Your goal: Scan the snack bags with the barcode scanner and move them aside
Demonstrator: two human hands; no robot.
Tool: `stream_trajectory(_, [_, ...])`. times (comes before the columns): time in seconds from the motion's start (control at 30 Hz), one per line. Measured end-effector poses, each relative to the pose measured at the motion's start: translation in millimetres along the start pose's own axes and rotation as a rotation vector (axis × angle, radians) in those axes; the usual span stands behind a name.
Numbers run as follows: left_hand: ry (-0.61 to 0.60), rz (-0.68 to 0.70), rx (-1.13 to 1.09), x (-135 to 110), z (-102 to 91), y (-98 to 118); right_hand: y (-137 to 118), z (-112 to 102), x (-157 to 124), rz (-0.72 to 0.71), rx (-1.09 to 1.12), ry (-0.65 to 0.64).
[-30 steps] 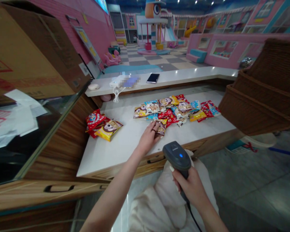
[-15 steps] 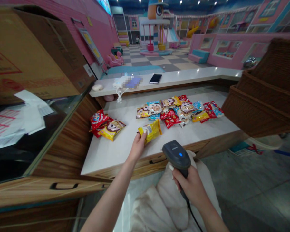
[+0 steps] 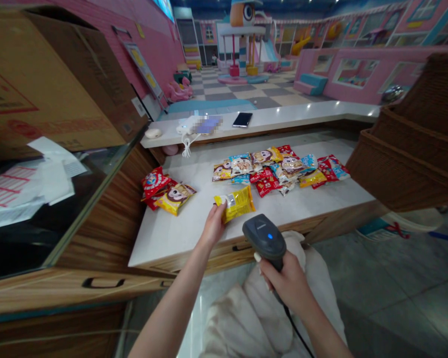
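Observation:
My left hand [image 3: 214, 223] is closed on the left end of a yellow snack packet [image 3: 239, 205], its printed back with a barcode turned up. In my right hand [image 3: 289, 278] I grip a dark barcode scanner [image 3: 263, 238] by its handle; a blue light glows on top and its head points toward the packet. The scanner and packet are apart. Left of the packet lies a small pile of snack packets, a yellow one [image 3: 176, 198] and red ones [image 3: 155, 181]. Behind it, a larger heap of snack packets [image 3: 289, 165] in red, blue, yellow and brown spreads across the white desk [image 3: 164, 241].
A raised ledge [image 3: 283, 115] behind the desk carries a phone [image 3: 242, 119] and white cables [image 3: 186, 144]. A cardboard box [image 3: 59, 84] and papers [image 3: 56, 174] sit on the left counter. Wicker baskets [image 3: 406, 149] stand at the right, above a white bucket [image 3: 421, 219].
My right hand has moved the scanner slightly left, nearer the packet. The yellow packet in my left hand has turned a little, showing more of its back. The other packets stay put.

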State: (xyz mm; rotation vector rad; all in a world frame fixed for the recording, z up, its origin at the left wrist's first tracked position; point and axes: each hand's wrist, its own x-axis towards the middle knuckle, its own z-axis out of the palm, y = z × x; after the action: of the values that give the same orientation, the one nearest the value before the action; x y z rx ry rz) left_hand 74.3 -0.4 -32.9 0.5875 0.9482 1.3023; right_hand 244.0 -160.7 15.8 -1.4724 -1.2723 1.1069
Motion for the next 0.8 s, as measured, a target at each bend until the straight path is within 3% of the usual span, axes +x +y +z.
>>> stream_trajectory(0.23, [-0.071, 0.018, 0.037, 3, -1.7, -5, -7, 1, 4, -0.034, -0.049, -0.012])
stream_trajectory(0.6, [-0.012, -0.008, 0.017, -2, 0.4, 1, -7, 1, 0, -0.027, -0.04, 0.006])
stream_trajectory(0.7, [0.017, 0.037, 0.019, 0, -2.3, -3, -4, 0, -2, -0.014, -0.025, 0.015])
stream_trajectory(0.8, [0.026, 0.186, 0.162, 3, -10.5, 5, 2, -3, -3, 0.027, 0.003, 0.014])
